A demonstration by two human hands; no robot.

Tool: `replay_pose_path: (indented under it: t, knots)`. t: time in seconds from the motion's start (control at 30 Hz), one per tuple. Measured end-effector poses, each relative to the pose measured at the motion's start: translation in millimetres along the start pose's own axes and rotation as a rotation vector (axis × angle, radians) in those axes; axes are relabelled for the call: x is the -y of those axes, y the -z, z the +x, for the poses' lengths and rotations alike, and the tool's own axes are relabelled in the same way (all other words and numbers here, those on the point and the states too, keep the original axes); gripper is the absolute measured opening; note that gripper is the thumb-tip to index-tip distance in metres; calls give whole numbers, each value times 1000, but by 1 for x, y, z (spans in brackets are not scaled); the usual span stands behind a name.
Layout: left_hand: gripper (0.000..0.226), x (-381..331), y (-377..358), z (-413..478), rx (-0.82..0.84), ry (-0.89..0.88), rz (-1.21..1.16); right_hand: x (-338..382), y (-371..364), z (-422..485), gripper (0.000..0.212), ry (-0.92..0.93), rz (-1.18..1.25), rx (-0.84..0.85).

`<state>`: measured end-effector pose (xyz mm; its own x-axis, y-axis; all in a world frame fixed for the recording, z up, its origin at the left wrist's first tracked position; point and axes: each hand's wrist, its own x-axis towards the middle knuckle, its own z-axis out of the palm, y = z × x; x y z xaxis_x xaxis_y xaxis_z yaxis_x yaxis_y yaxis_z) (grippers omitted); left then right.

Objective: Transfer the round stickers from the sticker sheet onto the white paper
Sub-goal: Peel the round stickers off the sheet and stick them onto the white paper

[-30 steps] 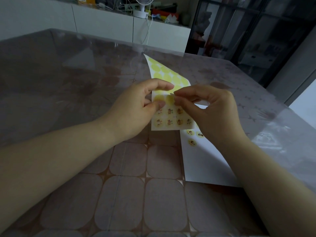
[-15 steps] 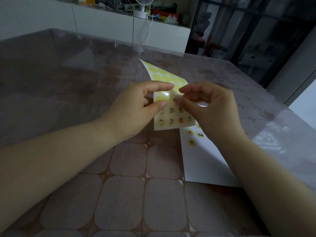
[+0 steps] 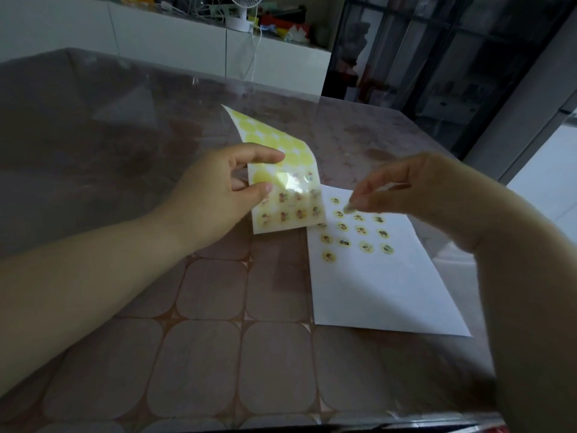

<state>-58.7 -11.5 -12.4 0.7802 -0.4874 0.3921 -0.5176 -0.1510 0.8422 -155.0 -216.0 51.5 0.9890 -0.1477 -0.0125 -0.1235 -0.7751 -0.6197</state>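
Note:
My left hand [image 3: 218, 192] pinches the left edge of the yellow sticker sheet [image 3: 290, 195], which curls up off the table; its upper rows are bare yellow circles and its lower rows still carry printed round stickers. The white paper [image 3: 384, 289] lies flat to the right, with several round stickers stuck in rows near its top. My right hand [image 3: 415, 189] hovers over the paper's top edge and pinches one small round sticker [image 3: 348, 208] between thumb and forefinger, just above the stuck rows.
The table [image 3: 203, 339] has a brown tile-pattern cloth under clear plastic. A white cabinet with a small fan [image 3: 242, 10] and clutter stands behind it. A dark glass-front shelf [image 3: 437, 57] is at the back right.
My right hand has come away from the sticker sheet with one sticker and moved right, over the white paper. The sheet has shifted a little left in my left hand.

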Motion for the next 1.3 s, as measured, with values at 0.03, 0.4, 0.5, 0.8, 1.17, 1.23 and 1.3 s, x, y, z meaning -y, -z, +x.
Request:
replay_pose_path:
  t: [0.03, 0.4, 0.5, 0.8, 1.17, 1.23, 1.3]
  knots:
    - [35, 0, 0, 0, 0, 5, -10, 0, 6, -2, 27, -19, -115, 82]
    - [34, 1, -1, 1, 32, 71, -212, -19, -24, -2, 7, -156, -49, 104]
    - [33, 2, -1, 1, 38, 71, -211, -21, -26, -2, 6, -157, -42, 97]
    - [32, 2, -1, 1, 48, 61, -186, -24, -30, 0, 9, -165, -39, 63]
    - [37, 0, 0, -1, 71, 42, -205, -26, -29, 5, 34, -156, -29, 68]
    - [42, 0, 0, 0, 57, 34, -224, -16, -25, 3, 26, -68, -40, 51]
    - [48, 1, 0, 0, 47, 32, -249, -1, -20, 4, 20, 30, -77, -13]
